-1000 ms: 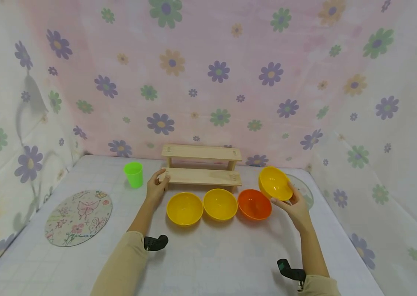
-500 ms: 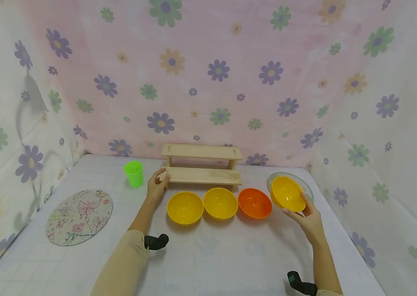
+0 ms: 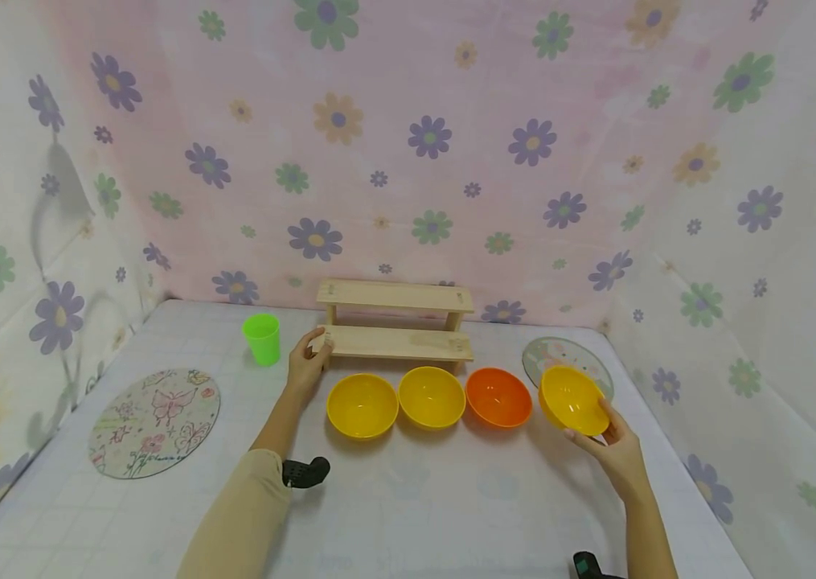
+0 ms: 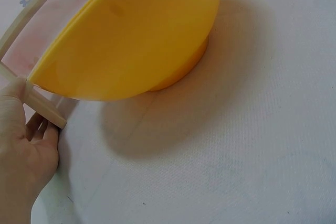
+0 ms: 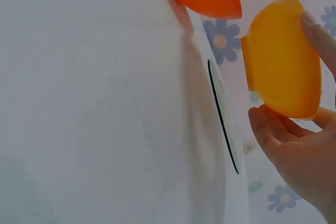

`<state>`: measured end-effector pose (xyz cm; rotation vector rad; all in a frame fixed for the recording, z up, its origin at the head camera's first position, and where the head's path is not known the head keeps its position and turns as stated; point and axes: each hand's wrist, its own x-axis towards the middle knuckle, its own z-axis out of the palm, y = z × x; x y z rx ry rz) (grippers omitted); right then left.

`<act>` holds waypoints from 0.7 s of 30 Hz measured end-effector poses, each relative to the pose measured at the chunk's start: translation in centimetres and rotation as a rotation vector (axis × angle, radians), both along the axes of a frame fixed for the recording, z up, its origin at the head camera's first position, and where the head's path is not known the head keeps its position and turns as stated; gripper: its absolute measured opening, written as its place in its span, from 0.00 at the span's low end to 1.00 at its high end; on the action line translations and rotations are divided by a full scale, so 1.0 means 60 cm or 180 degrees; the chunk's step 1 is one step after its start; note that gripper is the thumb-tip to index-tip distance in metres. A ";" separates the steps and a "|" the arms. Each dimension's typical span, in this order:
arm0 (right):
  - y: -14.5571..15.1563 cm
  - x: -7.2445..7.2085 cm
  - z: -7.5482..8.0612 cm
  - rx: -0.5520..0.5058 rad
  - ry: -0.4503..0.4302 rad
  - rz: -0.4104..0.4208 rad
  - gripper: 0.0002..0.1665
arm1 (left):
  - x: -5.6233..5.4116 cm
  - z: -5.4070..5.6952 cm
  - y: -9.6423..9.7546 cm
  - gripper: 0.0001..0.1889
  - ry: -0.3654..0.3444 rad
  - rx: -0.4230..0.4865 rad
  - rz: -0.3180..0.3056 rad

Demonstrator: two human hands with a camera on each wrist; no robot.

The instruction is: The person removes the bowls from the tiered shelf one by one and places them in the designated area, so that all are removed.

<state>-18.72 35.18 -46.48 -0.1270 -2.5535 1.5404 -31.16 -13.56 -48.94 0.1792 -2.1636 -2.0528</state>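
Observation:
My right hand (image 3: 606,446) grips a yellow bowl (image 3: 571,399) by its rim, tilted and held just above the table at the right end of a row. In the right wrist view the same yellow bowl (image 5: 283,59) sits between fingers and thumb, clear of the cloth. The row holds an orange bowl (image 3: 498,397) and two yellow bowls (image 3: 432,396) (image 3: 362,405). My left hand (image 3: 306,359) holds the left end of the lower step of a small wooden shelf (image 3: 395,322). The left wrist view shows the leftmost yellow bowl (image 4: 136,40) close up beside the shelf's leg.
A round floral mat (image 3: 567,359) lies behind the held bowl at the back right. Another, larger floral mat (image 3: 154,412) lies at the left. A green cup (image 3: 261,339) stands left of the shelf. Flowered cloth walls close in the table on three sides.
My right hand has carried the yellow bowl down and to the right, from above the orange bowl toward the table beside it. The left hand has stayed on the shelf.

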 end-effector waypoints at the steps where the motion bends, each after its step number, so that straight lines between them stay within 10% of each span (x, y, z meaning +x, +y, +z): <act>1: 0.003 0.001 -0.003 -0.0008 0.0011 0.0035 0.54 | -0.004 -0.007 0.000 0.24 0.0007 -0.0020 0.0012; 14: 0.006 0.014 -0.006 -0.0078 -0.0198 0.0271 0.52 | -0.006 -0.008 -0.001 0.25 -0.0025 0.0027 0.0034; 21: 0.008 0.014 -0.011 -0.0037 -0.0432 0.0263 0.54 | 0.016 0.029 0.001 0.25 -0.0103 0.0117 -0.0058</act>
